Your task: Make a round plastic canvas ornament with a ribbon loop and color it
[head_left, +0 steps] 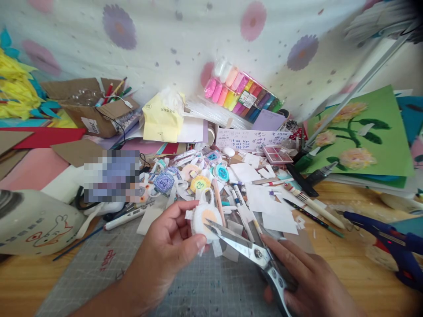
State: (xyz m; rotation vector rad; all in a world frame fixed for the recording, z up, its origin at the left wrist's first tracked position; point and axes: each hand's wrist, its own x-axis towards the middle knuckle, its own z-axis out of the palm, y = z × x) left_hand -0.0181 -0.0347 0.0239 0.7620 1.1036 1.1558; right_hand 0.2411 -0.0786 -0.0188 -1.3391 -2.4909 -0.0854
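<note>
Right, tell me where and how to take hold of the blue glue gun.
Take the blue glue gun by its handle, probably best from the near right: the handle comes down toward the near side while the nozzle points left, keeping your grip clear of the tip.

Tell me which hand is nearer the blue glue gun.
Right. The right hand, holding the scissors, is left of the blue glue gun, apart from it; the left hand, holding the white round piece, is farther left, beyond the scissors.
</note>
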